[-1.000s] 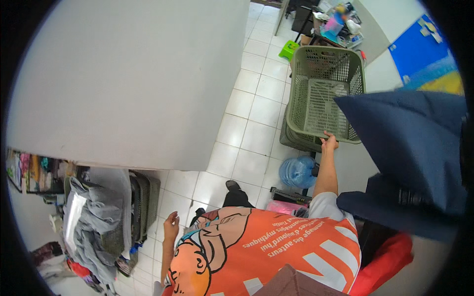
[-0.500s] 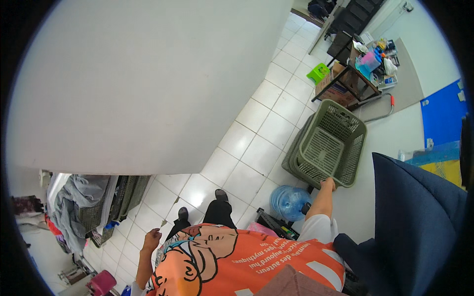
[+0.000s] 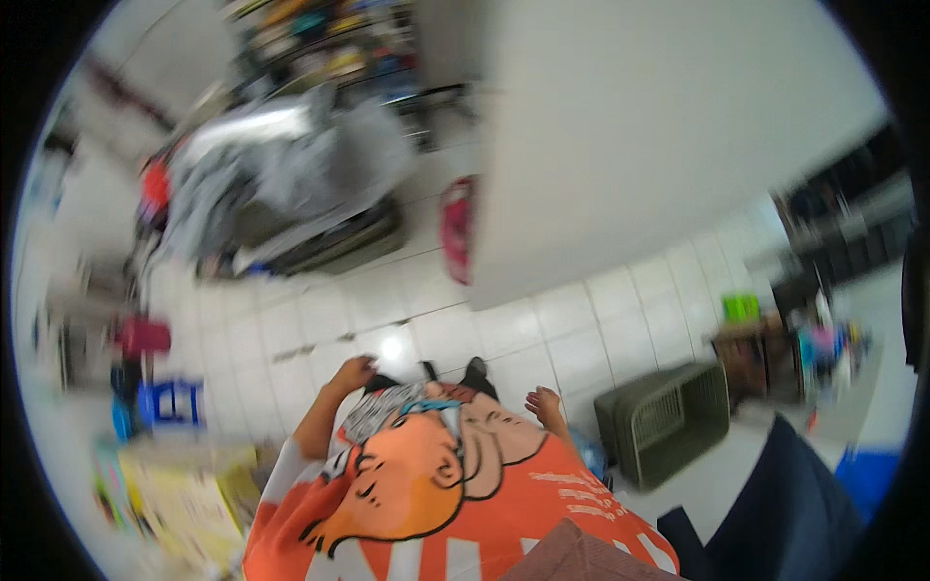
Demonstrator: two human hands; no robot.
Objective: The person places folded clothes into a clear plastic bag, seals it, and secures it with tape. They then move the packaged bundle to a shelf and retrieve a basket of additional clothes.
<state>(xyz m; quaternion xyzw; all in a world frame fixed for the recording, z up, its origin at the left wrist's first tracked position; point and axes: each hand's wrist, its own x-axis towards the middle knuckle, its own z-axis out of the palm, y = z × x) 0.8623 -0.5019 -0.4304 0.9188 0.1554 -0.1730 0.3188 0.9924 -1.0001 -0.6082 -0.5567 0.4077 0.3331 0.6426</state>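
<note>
Both of my hands hang in front of my orange printed shirt, over the tiled floor. My left hand (image 3: 355, 373) has nothing in it, its fingers loosely bent and a little blurred. To the right, my right hand (image 3: 544, 402) is empty too, with fingers slightly apart. Nearest to it is the olive-green plastic basket (image 3: 636, 431), which rests on its side with its mouth turned to the right; a short gap separates them. Behind my right forearm a blue water jug (image 3: 589, 452) shows only in part.
A white partition wall (image 3: 668, 126) juts in from above. Grey cloth (image 3: 291, 169) lies heaped over baskets at the upper left. On the left stand a blue stool (image 3: 172, 403) and yellow box (image 3: 184, 494). A green stool (image 3: 741, 308) and cluttered table (image 3: 823, 353) are at right.
My right hand has let go of the basket's rim and drawn back toward my body. The view has swung left, bringing the cloth heap, blue stool and yellow box further in.
</note>
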